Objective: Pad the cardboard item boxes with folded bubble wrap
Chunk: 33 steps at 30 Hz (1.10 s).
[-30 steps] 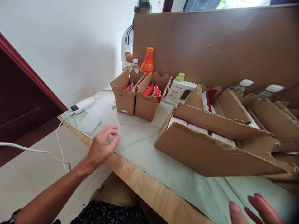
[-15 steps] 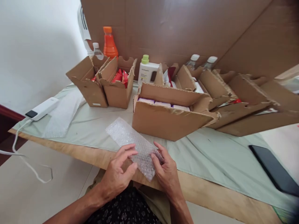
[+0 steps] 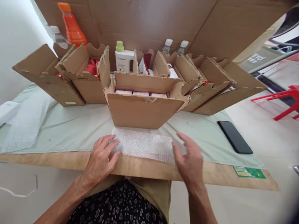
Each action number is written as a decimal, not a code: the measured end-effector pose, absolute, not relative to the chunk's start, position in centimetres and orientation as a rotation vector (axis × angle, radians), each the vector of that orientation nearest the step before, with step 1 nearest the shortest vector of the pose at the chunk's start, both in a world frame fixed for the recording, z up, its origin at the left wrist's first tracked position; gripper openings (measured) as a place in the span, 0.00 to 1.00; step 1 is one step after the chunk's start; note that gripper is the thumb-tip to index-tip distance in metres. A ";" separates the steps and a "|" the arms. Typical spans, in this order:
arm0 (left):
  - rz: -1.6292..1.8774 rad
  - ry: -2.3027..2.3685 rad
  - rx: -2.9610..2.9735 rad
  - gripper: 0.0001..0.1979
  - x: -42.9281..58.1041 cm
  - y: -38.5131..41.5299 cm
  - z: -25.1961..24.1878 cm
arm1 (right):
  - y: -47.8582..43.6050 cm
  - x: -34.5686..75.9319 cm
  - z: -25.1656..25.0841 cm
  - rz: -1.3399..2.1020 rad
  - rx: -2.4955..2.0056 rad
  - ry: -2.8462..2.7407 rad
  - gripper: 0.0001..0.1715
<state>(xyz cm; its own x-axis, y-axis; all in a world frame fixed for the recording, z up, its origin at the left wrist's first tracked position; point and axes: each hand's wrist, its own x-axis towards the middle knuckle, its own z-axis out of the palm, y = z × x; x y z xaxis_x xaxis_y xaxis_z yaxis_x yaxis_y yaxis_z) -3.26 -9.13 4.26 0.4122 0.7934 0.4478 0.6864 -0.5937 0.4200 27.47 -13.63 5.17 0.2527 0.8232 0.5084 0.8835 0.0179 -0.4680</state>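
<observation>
Count of items: one strip of bubble wrap (image 3: pixel 142 144) between the hands; more bubble wrap (image 3: pixel 28 118) at far left, number of pieces unclear; two boxes (image 3: pixel 92 90) at left, one front box (image 3: pixel 144 112) showing three packs (image 3: pixel 141 93), and at least three back boxes (image 3: pixel 191 74) at right, overlapping too closely for an exact figure; one orange bottle (image 3: pixel 74 30), three clear bottles (image 3: pixel 61 41) with white caps, one white jug (image 3: pixel 123 60), one phone (image 3: pixel 234 137). The strip lies flat just in front of the front box, partly on the cloth (image 3: pixel 72 130) and partly over the wooden edge (image 3: pixel 140 168). The hands are apart, fingers loosely parted: the left hand (image 3: pixel 101 158) has its fingertips over the strip's left end; the right hand (image 3: pixel 189 158), blurred, is at its right end, contact undetermined.
</observation>
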 end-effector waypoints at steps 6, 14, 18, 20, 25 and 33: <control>0.727 1.084 2.635 0.13 -0.1 -7.3 4.5 | -12.1 21.3 4.7 0.110 -1.521 -2.127 0.19; 0.788 0.886 2.539 0.18 -2.7 -6.1 2.4 | -17.7 32.6 1.2 -0.180 -1.752 -1.968 0.13; 0.862 0.912 2.440 0.18 -2.3 -5.5 3.0 | -17.7 35.0 1.6 -0.196 -1.908 -1.822 0.13; 0.909 0.982 2.386 0.18 -2.3 -4.9 3.5 | -15.9 34.2 2.1 -0.194 -1.882 -1.823 0.16; 0.860 1.319 2.483 0.16 -3.1 -3.2 3.8 | -11.8 31.6 1.8 -0.094 -1.922 -1.935 0.25; 0.726 1.459 2.527 0.17 -2.7 -4.1 4.1 | -12.9 29.8 3.1 -0.029 -1.983 -1.759 0.29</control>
<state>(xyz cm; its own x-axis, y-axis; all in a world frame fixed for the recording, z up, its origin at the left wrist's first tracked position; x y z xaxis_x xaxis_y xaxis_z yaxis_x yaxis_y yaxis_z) -2.74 -4.13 4.15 0.4151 0.8442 0.3391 0.7797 -0.5222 0.3455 29.80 -12.90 3.07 0.1708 0.9290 0.3282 0.9394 -0.0531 -0.3386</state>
